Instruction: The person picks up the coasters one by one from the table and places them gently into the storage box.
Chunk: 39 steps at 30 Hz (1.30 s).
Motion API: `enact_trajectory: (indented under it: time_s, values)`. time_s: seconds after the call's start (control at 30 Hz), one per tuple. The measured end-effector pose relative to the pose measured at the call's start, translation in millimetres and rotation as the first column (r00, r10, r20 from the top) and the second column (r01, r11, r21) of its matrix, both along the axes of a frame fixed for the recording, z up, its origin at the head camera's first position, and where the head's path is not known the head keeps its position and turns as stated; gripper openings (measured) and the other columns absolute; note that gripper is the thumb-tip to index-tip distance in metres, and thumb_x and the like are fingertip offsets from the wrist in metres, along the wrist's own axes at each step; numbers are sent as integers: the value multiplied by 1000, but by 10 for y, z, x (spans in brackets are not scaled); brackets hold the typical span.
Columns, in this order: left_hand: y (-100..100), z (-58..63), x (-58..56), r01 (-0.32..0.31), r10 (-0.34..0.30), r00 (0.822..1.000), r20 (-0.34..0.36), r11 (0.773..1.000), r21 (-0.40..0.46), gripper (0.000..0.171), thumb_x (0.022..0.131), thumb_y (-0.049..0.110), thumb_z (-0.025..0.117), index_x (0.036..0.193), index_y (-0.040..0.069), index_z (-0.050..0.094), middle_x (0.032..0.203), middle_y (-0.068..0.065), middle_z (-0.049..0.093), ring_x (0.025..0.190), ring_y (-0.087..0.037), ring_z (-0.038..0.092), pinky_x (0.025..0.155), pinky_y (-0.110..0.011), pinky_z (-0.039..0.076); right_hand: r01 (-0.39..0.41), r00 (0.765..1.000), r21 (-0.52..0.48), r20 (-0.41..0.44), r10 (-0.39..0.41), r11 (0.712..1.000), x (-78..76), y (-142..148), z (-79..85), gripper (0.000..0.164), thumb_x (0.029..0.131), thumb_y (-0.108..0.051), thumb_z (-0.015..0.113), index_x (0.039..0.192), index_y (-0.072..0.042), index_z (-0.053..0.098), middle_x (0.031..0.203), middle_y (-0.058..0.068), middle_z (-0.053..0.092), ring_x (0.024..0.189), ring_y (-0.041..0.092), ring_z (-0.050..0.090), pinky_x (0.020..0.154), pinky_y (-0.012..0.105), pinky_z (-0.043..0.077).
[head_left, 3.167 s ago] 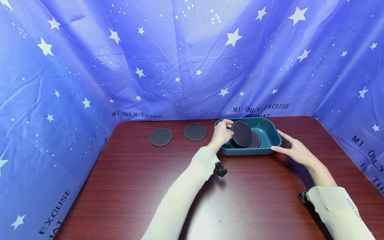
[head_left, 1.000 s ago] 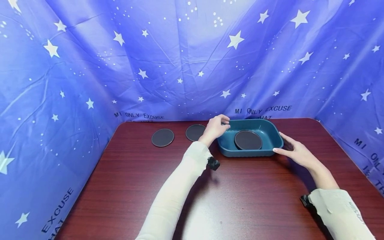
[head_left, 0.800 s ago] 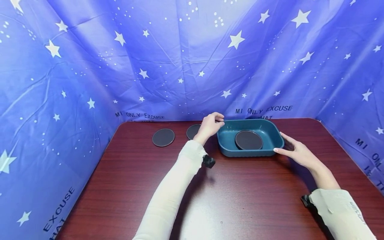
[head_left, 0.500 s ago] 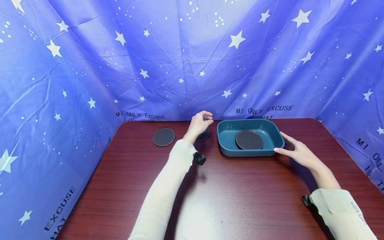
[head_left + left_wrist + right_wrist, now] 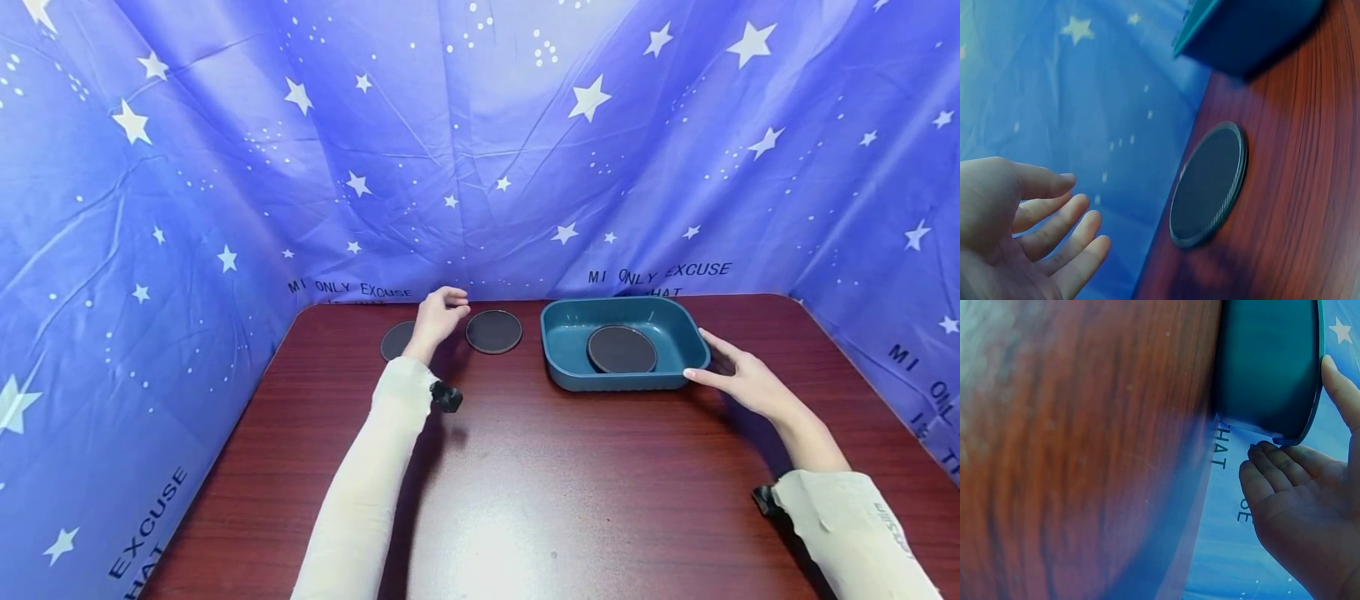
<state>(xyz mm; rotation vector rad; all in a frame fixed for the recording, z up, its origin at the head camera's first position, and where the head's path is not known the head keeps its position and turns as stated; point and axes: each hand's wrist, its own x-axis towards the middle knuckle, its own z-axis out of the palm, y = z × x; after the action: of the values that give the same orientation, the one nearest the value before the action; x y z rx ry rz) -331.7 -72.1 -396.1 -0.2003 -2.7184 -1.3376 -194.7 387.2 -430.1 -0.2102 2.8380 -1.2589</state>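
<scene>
In the head view my left hand [image 5: 438, 315] is above the table's back left, partly covering a round black coaster [image 5: 396, 342]. Its fingers are loosely bent with nothing between them; the left wrist view shows the bare palm [image 5: 988, 231]. Just to its right another black coaster [image 5: 493, 332] lies flat. A teal rectangular plastic basin [image 5: 555, 383] stands farther right, with a black coaster [image 5: 622, 350] lying inside. My right hand [image 5: 746, 382] is at the basin's right end, thumb on the front corner of the rim and extended fingers along the end wall.
The dark red wooden table [image 5: 570, 500] reaches back to a blue curtain [image 5: 450, 150] printed with white stars, which also hangs along both sides. A black wrist camera [image 5: 447, 397] sits below the left wrist.
Earlier my left hand held a coaster tilted over the basin; that coaster now lies inside. The left hand has since moved left past one coaster to another. The right hand stays at the basin.
</scene>
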Motion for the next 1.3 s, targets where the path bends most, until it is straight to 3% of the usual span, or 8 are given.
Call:
enact_trajectory:
  time_s: [0.2, 0.4, 0.6, 0.73, 1.03, 1.1, 1.2, 1.3]
  values:
    - [-328, -74, -15, -65, 65, 998, 20, 998, 25, 33, 91, 9, 67, 123, 1, 66, 117, -16, 73, 108, -30, 70, 103, -38, 50, 2, 1000, -1, -1, -2, 1000, -13, 11, -14, 84, 95, -28, 68, 159, -6, 18, 156, 32, 33, 137, 52, 36, 83, -8, 29]
    - [-609, -214, -24, -109, 108, 994, 18, 991, 72, 35, 91, 7, 66, 126, -1, 64, 120, -19, 71, 110, -33, 69, 102, -39, 51, 8, 1000, 11, -11, -8, 1000, -22, 31, -37, 82, 95, -28, 68, 159, -7, 20, 155, 31, 35, 138, 35, 42, 84, -7, 31]
    - [-826, -355, 9, -127, 130, 991, -33, 987, 101, 39, 90, 7, 69, 127, -1, 63, 126, -21, 68, 117, -35, 65, 105, -42, 49, 5, 1000, 2, -5, -5, 1000, -26, 29, -37, 84, 95, -28, 68, 159, -6, 19, 156, 31, 33, 137, 50, 37, 83, -7, 30]
    - [-936, -451, 43, -137, 144, 988, -58, 984, 111, 43, 88, 9, 72, 129, 0, 62, 131, -20, 65, 125, -33, 59, 111, -42, 44, 6, 1000, -3, -3, -6, 1000, -22, 26, -38, 84, 95, -27, 68, 159, -6, 19, 156, 31, 33, 137, 51, 36, 83, -7, 30]
    - [-1107, -668, 120, -154, 156, 988, -11, 981, 115, 62, 86, 14, 75, 141, -1, 50, 141, -26, 52, 136, -37, 46, 119, -45, 33, 7, 1000, -1, -13, -7, 1000, -6, 29, -33, 82, 95, -27, 68, 159, -7, 21, 155, 31, 35, 137, 23, 45, 85, -6, 32]
    - [-1130, -703, 136, -170, 170, 985, 9, 981, 91, 67, 86, 17, 76, 143, -1, 47, 143, -26, 50, 137, -38, 44, 119, -47, 32, 7, 1000, -3, -14, -7, 1000, -7, 28, -35, 82, 95, -27, 68, 159, -7, 21, 155, 31, 35, 138, 27, 44, 85, -6, 32]
    - [-1143, -748, 150, -198, 197, 980, 37, 980, 28, 75, 84, 23, 78, 146, -1, 42, 146, -26, 48, 139, -40, 41, 120, -49, 30, 4, 1000, -9, -6, -4, 1000, -9, 23, -34, 83, 95, -27, 68, 159, -6, 20, 155, 31, 34, 138, 45, 39, 84, -7, 31]
    - [-1124, -772, 153, -182, 185, 981, 51, 982, -56, 85, 82, 28, 80, 149, -2, 36, 149, -26, 45, 141, -43, 35, 120, -50, 28, 5, 1000, -6, 11, -5, 1000, -6, 19, -32, 85, 95, -28, 68, 159, -6, 17, 156, 32, 32, 138, 53, 35, 83, -8, 29]
